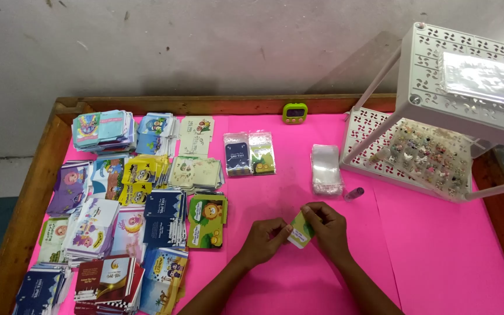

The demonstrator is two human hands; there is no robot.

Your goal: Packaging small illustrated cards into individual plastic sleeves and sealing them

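a wide bench with a raised wooden rim and a bright pink top fills the view. at its right end stands a white perforated rack on thin legs, its lower tray holding many small trinkets, too small to tell apart. the left part of the bench is covered by stacks of printed cards in many colours, laid in loose rows from the far edge to the near one. near the middle lies a pile of clear plastic sleeves, with two filled packets just left of it, a small green timer at the far rim, and a small dark tube beside the sleeves. closest to the camera, the left hand and the right hand meet over the pink top, both pinched on one small green and yellow card, held just above the surface between them. each grip is narrow, fingertips closed on opposite edges of the card. it looks very light and thin, likely bendable and easy to crease, perhaps a little slick, so it is best held by its edges with a gentle pinch.
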